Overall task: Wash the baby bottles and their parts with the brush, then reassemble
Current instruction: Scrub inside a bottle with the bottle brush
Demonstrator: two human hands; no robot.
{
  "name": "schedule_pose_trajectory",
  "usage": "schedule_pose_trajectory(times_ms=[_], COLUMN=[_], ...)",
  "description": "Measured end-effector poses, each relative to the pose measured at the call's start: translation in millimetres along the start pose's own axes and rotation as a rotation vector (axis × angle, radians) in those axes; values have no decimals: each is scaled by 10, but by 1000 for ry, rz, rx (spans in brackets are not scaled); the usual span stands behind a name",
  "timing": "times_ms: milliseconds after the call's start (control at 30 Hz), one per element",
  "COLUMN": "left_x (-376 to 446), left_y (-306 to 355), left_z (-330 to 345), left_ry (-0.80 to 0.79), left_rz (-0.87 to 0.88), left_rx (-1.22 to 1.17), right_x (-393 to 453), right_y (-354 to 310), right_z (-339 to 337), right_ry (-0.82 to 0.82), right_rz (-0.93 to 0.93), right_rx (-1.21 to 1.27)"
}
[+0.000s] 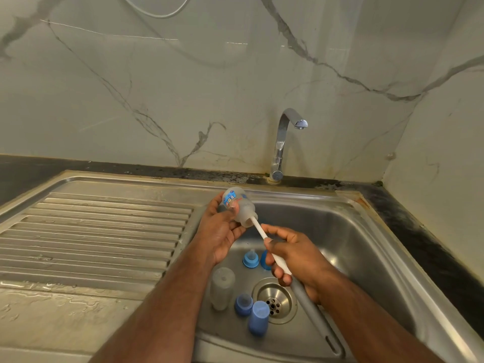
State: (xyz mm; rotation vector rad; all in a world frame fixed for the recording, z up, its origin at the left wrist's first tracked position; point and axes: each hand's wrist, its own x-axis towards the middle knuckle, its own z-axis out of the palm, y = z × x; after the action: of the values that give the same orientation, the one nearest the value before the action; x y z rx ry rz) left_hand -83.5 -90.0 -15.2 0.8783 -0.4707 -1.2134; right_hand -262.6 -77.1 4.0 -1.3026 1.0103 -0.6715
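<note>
Behind the sink [366, 231], at upper centre of the frame, a chrome tap [281, 142] rises from the dark table [419, 226] against a marble wall [157, 87]. Left of the basin lies the ribbed draining board [99, 231], wet along its near edge. Down in the basin, around the drain [275, 299], lie a clear bottle [222, 288] on its side, a blue ring with a teat [251, 259], and two blue caps [243, 304] [258, 318]; another blue part [265, 260] shows partly behind the right hand [296, 260]. Above the basin's left edge, the left hand [220, 231] grips a printed bottle [237, 206], mouth tilted toward the lower right. The right hand, just beside it, is curled round the white handle of the brush [259, 229], whose head sits inside the bottle.
</note>
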Motion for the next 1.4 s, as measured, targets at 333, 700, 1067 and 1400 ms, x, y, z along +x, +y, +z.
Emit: schedule_pose_trajectory(times_ms=[333,700,1067,1400], left_x=[19,-1,21,45], left_y=[-10,-1,-11,-21], left_z=[-27,-21,-34,-35], left_ry=[0,14,9,-6], left_rz=[5,1,54,65], left_rx=[11,13,57,64], right_x=[-2,-17,10,29], right_y=[27,16,65,7], right_z=[-18,-7,70,-40], right_ry=[-13,-17,97,156], right_rz=[-42,-54,-94,-167], right_rx=[-259,-364,-531,-708])
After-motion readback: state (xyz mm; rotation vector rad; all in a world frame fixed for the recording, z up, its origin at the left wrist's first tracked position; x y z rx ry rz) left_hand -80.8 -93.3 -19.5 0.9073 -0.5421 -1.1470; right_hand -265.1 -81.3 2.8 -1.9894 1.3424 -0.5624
